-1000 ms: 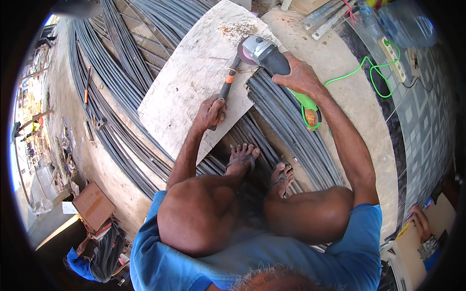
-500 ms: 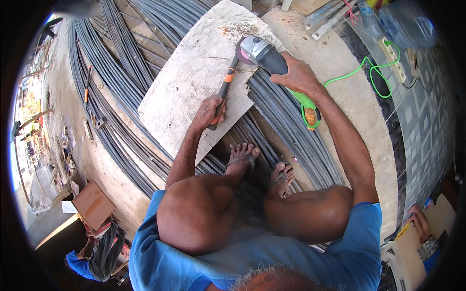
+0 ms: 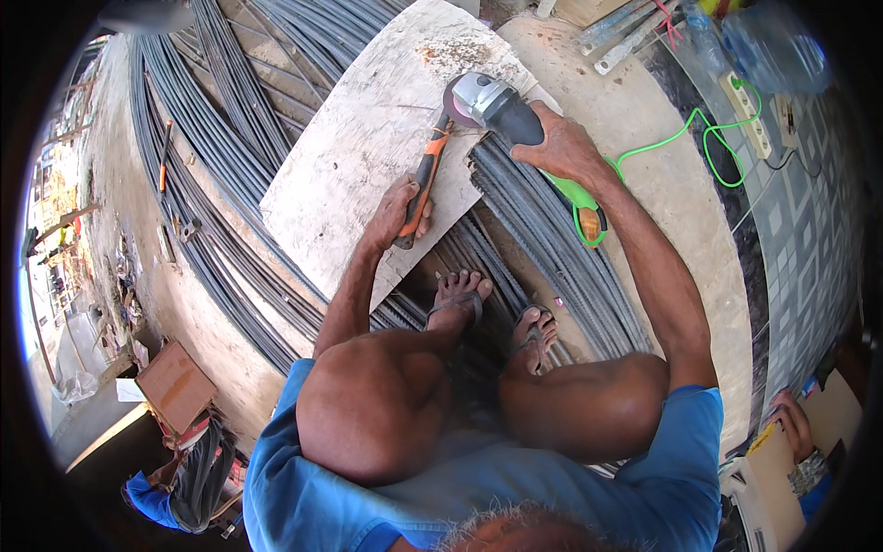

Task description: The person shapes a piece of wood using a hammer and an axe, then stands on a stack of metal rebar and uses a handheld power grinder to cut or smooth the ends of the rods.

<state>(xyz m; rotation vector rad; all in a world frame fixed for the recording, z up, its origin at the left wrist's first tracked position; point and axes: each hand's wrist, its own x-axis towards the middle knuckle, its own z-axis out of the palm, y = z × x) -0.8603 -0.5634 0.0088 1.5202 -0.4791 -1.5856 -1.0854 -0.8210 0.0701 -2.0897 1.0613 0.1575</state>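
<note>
My right hand is wrapped round the dark body of an angle grinder with a silver-grey head. Its reddish disc meets the far end of a tool with a black and orange handle. My left hand is closed round the lower part of that handle. What kind of head the tool has cannot be made out behind the disc. Both tools are over a worn, whitish board. A bright green part shows below my right wrist.
Bundles of ribbed steel bars lie by my feet, with more bars at the left. A green cable runs to a power strip on the right. Another person's hand shows at the right edge; a brown box sits lower left.
The grinder's head has shifted slightly down and to the left against the tool's end. My left hand keeps nearly the same place and grip.
</note>
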